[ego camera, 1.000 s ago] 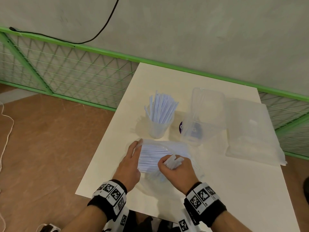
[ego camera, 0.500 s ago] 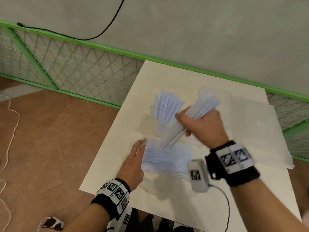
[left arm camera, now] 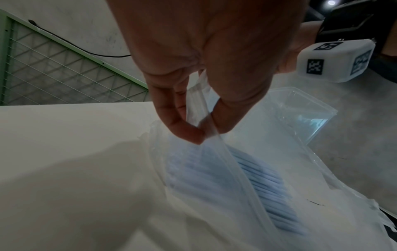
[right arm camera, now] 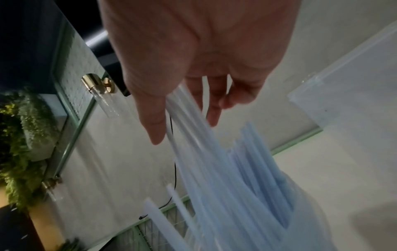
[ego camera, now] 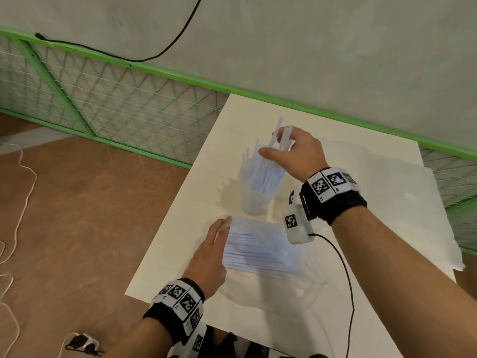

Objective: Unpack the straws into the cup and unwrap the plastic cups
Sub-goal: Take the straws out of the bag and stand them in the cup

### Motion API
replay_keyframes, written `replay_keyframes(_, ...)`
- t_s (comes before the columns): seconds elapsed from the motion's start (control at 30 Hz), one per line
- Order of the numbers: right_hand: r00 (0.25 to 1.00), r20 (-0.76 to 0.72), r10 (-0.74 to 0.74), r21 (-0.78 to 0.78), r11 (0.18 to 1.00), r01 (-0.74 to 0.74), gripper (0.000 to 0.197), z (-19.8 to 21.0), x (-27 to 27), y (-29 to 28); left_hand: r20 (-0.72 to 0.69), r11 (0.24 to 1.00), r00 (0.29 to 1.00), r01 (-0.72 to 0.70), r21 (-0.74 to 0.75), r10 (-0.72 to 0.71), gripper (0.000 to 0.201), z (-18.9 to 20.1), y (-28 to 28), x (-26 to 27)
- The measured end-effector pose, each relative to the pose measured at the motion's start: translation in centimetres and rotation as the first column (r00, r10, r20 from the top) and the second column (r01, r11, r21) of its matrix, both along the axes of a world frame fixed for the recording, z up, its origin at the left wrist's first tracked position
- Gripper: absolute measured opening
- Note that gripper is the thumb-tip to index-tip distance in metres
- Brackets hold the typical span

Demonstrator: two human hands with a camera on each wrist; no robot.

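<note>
A clear cup (ego camera: 254, 200) full of pale blue straws (ego camera: 260, 171) stands mid-table. My right hand (ego camera: 273, 143) hovers over it and loosely grips a bunch of straws (right arm camera: 189, 139) between thumb and fingers, their lower ends down in the cup. In front of the cup lies the open plastic bag of straws (ego camera: 258, 249). My left hand (ego camera: 219, 228) pinches the bag's left edge (left arm camera: 201, 134) between thumb and finger. The wrapped clear plastic cups (left arm camera: 300, 115) lie behind the bag, mostly hidden by my right wrist in the head view.
A crumpled sheet of clear plastic (ego camera: 387, 202) covers the right side of the white table (ego camera: 309, 319). A black cable (ego camera: 346, 267) hangs from my right wrist across the table. A green mesh fence (ego camera: 103, 107) runs behind; the table's left edge drops to brown floor.
My right hand pulled a bunch of straws out of the bag, lifted it across and now holds it over the cup. My left hand stayed on the bag's edge.
</note>
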State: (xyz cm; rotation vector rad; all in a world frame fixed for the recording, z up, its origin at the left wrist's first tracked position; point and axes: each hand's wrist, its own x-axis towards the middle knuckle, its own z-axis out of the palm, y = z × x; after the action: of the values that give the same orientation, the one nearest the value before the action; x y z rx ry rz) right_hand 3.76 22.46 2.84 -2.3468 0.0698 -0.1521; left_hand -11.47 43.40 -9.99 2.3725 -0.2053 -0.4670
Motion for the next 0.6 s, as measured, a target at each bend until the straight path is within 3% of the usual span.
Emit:
replay_keyframes(0.1,0.993,0.115,-0.038,-0.008,0.999,0.040,0.067,-0.8,0.5,-0.4,0.007,1.000,1.000,0.001,-0.002,-0.001,0.098,0.2,0.1,0.1)
replay_keyframes(0.23,0.955,0.294,-0.049,0.026,0.999,0.044,0.067,-1.2,0.0,-0.3,-0.002,1.000,1.000,-0.010,-0.010,0.010,0.098,0.3,0.0,0.0)
replay_keyframes(0.3,0.941,0.339,0.008,-0.031,1.000,0.003,0.067,-1.5,-0.4,0.0,-0.005,1.000,1.000,-0.012,-0.013,0.012,0.098,0.3,0.0,0.0)
replay_keyframes(0.47,0.968,0.075,0.239,-0.396,0.898,-0.191,0.070,-4.1,-1.7,0.9,-0.005,1.000,1.000,-0.009,-0.021,0.009,0.100,0.1,0.2,0.1)
replay_keyframes(0.53,0.954,0.073,0.290,-0.389,0.889,-0.241,0.069,-4.9,-2.2,1.0,0.003,1.000,1.000,-0.005,-0.014,0.005,0.100,0.1,0.2,0.2)
replay_keyframes(0.6,0.943,0.172,0.285,-0.313,0.923,-0.222,0.062,-5.4,-2.3,1.1,0.000,1.000,1.000,-0.002,-0.012,0.002,0.100,0.0,0.4,0.1)
